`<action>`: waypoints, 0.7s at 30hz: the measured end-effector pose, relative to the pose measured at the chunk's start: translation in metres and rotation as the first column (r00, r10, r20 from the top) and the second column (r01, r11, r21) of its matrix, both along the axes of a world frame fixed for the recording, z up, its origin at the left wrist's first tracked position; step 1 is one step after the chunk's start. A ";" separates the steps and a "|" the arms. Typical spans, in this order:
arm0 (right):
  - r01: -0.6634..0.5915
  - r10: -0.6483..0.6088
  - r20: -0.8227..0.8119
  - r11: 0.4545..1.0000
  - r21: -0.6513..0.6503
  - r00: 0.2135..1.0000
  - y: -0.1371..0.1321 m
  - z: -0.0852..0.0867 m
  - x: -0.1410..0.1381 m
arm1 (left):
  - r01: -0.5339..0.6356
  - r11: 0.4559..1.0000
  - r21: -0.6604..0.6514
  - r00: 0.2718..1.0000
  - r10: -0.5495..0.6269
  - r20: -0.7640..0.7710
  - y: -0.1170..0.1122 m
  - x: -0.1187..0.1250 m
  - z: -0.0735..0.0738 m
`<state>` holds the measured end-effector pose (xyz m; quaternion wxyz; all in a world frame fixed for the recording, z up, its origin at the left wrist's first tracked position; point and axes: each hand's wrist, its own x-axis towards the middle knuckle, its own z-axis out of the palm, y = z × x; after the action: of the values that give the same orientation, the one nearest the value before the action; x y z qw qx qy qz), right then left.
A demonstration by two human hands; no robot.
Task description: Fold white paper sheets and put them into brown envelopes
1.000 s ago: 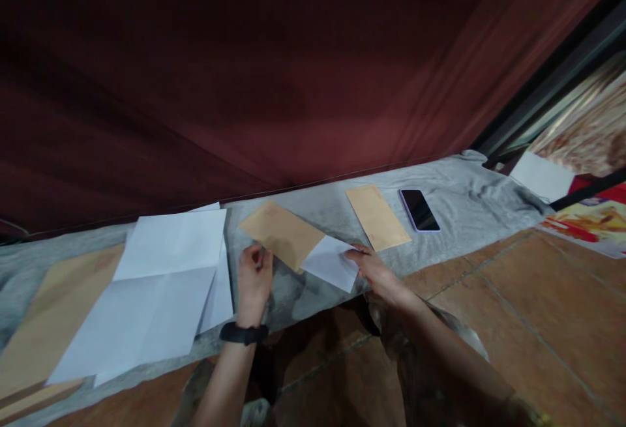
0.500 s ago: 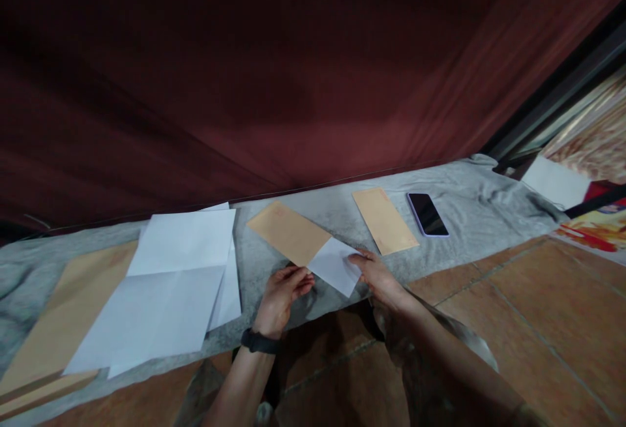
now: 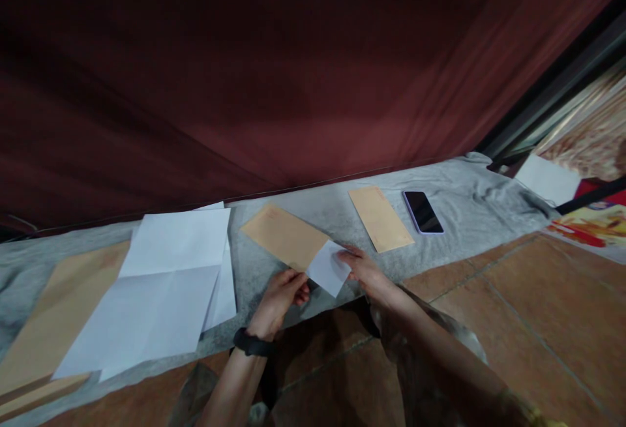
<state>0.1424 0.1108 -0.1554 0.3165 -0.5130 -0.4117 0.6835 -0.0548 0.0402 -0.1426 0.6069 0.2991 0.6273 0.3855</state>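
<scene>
A brown envelope [image 3: 288, 235] lies slantwise on the grey cloth, with a folded white paper [image 3: 328, 270] partly inside its near right end. My left hand [image 3: 282, 295], a black band on its wrist, pinches the envelope's near corner beside the opening. The paper's outer edge is gripped by my right hand [image 3: 360, 267], thumb on top and fingers underneath. To the right lies a second brown envelope [image 3: 381, 218], apart from both hands.
A phone [image 3: 423, 212] in a purple case lies right of the second envelope. On the left are white sheets [image 3: 166, 277] with a fold crease, over larger brown envelopes [image 3: 63, 309]. A dark red curtain [image 3: 293, 88] hangs behind the cloth-covered surface [image 3: 469, 218].
The folded paper has slid further into the envelope, so less of it shows. My right hand has moved left with it, while my left hand keeps its hold on the corner.
</scene>
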 end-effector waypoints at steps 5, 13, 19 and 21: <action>-0.223 0.217 -0.056 0.955 -0.193 0.975 -0.004 0.008 0.020 | -0.019 1.000 0.007 0.999 0.019 -0.035 -0.002 -0.005 0.002; -0.222 0.211 -0.102 0.967 -0.125 0.972 -0.008 0.006 0.011 | 0.009 1.000 0.006 0.998 -0.009 -0.065 -0.002 -0.004 0.005; -0.126 0.107 -0.148 0.984 -0.125 0.983 -0.006 0.005 -0.006 | 0.052 0.999 -0.009 0.997 -0.052 -0.051 -0.003 0.000 0.004; -0.094 0.071 -0.160 0.986 -0.138 0.985 -0.006 0.005 -0.009 | 0.061 0.998 -0.014 0.997 -0.062 -0.044 -0.004 0.001 0.004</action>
<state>0.1337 0.1048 -0.1504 0.2807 -0.4626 -0.3558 0.7620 -0.0534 0.0364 -0.1383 0.6063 0.3231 0.6335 0.3561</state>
